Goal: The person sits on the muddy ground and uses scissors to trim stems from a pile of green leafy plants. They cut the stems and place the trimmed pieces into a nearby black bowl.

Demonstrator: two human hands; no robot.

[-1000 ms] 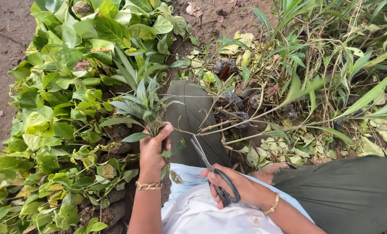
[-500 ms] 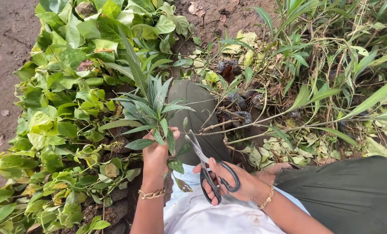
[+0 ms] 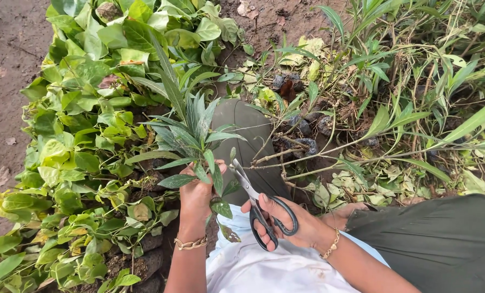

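My left hand point(image 3: 195, 192) grips a plant cutting point(image 3: 185, 130) with long narrow green leaves, held upright over the seedlings. My right hand point(image 3: 294, 225) holds black-handled scissors point(image 3: 259, 203), fingers through the loops, blades pointing up and left with the tips just right of the cutting's stem. Both wrists wear a gold-coloured bracelet. My knee in dark green trousers point(image 3: 248, 146) lies between the hands, and a white cloth point(image 3: 253, 266) covers my lap.
A dense patch of broad-leaved seedlings in dark soil bags point(image 3: 80, 135) fills the left. Tangled thin-leaved stems and grass point(image 3: 405, 97) spread on the right, with cut woody stems point(image 3: 291, 154) beside my knee. Bare soil point(image 3: 4, 65) lies at far left.
My left hand has lifted the cutting free and upright. My right hand has drawn the scissors slightly back from the stems, handles now spread wider.
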